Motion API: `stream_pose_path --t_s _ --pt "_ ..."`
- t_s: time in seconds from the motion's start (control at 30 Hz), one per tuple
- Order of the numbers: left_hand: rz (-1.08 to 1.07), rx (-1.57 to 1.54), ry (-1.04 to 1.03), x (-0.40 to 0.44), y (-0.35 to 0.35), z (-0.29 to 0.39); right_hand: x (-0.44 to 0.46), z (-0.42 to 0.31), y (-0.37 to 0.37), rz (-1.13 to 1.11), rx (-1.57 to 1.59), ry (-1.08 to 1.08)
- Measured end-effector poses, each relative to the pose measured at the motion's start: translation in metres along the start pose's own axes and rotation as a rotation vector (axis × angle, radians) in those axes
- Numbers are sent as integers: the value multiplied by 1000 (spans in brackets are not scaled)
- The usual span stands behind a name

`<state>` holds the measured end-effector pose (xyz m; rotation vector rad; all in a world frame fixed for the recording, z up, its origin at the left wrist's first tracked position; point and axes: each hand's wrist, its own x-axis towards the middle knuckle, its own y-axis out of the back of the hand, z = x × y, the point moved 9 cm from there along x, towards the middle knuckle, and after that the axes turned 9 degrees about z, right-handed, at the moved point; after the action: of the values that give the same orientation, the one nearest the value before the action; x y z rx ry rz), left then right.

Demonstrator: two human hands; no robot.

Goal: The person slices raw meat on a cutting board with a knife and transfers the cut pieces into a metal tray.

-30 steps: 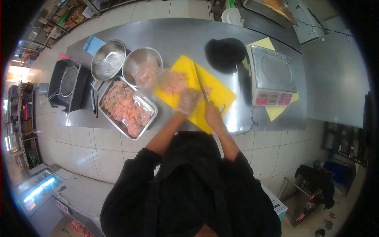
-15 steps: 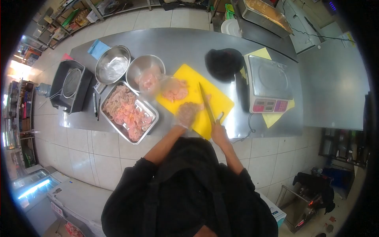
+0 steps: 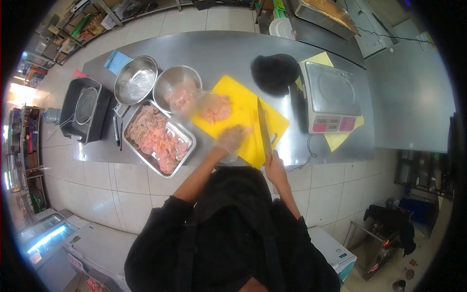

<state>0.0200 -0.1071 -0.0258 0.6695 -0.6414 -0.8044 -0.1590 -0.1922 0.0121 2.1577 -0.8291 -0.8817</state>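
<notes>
My right hand [image 3: 273, 163] is closed round the handle of a long knife [image 3: 263, 125], its blade pointing away from me over the right part of the yellow cutting board [image 3: 232, 86]. My left hand [image 3: 230, 140], in a clear plastic glove, rests on the board left of the blade. Its fingers are bent together against a small piece of raw chicken [image 3: 247, 131]. Farther up the board lies a pile of raw chicken [image 3: 217, 110]. A plastic bag with more pink meat [image 3: 183, 99] hangs from the steel bowl [image 3: 171, 73] onto the board's left corner.
On the left, a metal tray [image 3: 190, 150] holds raw meat strips. Behind it stand a second steel bowl [image 3: 127, 73] and a dark bin [image 3: 68, 113] with a strainer [image 3: 86, 104]. To the right are a black bag [image 3: 273, 73] and a weighing scale [image 3: 332, 97].
The knife has moved right, away from my left hand, and my right hand has shifted slightly right with it. My left hand stays near the same spot on the board.
</notes>
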Motion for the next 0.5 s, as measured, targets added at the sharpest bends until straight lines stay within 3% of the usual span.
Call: stream_pose_path --t_s 0.03,0.1,0.2,0.33,0.43,0.5 --pt "-1 -2 2 4 5 3 -3 -5 0 -3 33 20" --pt "-134 -210 399 3 6 -14 -8 -6 -5 -6 66 30" --pt "-80 -156 371 -2 0 -24 -12 -5 -24 -70 -81 106" --pt "-109 -79 411 -8 8 -27 -13 -3 -25 -101 -118 7" --pt "-58 42 331 -13 10 -31 -12 -3 -26 -72 -119 -15" --pt "-62 64 430 -15 18 -39 -9 -1 -25 -38 -121 -5"
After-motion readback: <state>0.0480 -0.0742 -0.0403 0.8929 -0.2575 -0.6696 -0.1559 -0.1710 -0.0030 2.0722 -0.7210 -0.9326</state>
